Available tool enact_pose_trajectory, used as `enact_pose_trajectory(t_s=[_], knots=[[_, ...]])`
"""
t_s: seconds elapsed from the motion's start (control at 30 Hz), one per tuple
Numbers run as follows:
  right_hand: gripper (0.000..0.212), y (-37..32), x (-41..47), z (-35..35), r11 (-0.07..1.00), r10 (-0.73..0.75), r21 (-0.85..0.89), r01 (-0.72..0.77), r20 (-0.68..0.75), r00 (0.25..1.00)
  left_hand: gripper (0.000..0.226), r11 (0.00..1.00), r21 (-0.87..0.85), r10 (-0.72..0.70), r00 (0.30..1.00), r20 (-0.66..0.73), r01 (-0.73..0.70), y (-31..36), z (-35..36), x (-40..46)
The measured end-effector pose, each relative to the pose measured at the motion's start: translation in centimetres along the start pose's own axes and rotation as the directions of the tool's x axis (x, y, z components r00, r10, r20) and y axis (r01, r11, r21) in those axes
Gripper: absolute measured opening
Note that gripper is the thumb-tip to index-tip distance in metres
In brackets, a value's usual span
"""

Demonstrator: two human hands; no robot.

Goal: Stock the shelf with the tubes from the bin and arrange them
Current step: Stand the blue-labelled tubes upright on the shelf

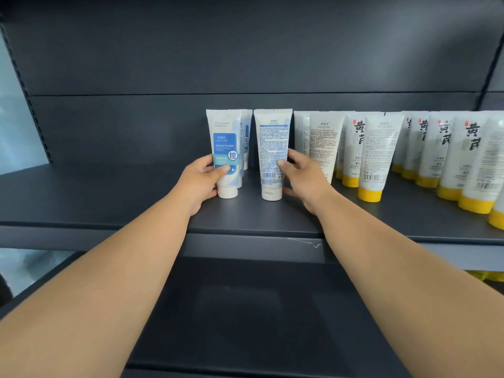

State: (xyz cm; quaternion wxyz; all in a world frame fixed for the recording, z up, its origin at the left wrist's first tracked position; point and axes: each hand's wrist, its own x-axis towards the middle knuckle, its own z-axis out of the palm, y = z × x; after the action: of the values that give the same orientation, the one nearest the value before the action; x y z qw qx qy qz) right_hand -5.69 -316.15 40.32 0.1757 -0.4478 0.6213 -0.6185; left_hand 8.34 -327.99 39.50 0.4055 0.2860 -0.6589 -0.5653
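Two white tubes with white caps stand cap-down on the dark shelf (109,197). My left hand (200,181) grips the left tube (225,137), whose blue label faces me. More blue-label tubes (246,132) stand right behind it. My right hand (302,178) holds the right tube (272,143), which shows its printed back and barcode. Both tubes rest upright on the shelf with a narrow gap between them. The bin is not in view.
To the right, several white tubes with yellow caps (376,159) stand in rows up to the frame's edge. The shelf's left half is bare up to the slotted upright (24,99). A lower shelf (245,309) lies beneath my arms.
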Motion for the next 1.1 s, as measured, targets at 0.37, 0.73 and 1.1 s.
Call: enact_pose_trajectory(t_s=[0.37,0.73,1.1], knots=[[0.030,0.17,0.26,-0.06,0.997,-0.024,-0.080,0.021,-0.038,0.999,0.029,1.000,-0.008,-0.008,0.999,0.052,0.009,-0.10,-0.05,0.23],[0.031,-0.23,-0.08,0.07,0.996,-0.013,-0.092,0.007,-0.063,0.998,0.031,0.997,0.073,0.018,0.999,0.033,-0.021,-0.06,0.21,0.23],[0.027,-0.07,-0.67,0.09,0.987,0.035,-0.157,-0.044,-0.065,0.997,0.034,0.977,0.208,0.051,0.999,0.006,-0.051,-0.15,0.57,0.11]])
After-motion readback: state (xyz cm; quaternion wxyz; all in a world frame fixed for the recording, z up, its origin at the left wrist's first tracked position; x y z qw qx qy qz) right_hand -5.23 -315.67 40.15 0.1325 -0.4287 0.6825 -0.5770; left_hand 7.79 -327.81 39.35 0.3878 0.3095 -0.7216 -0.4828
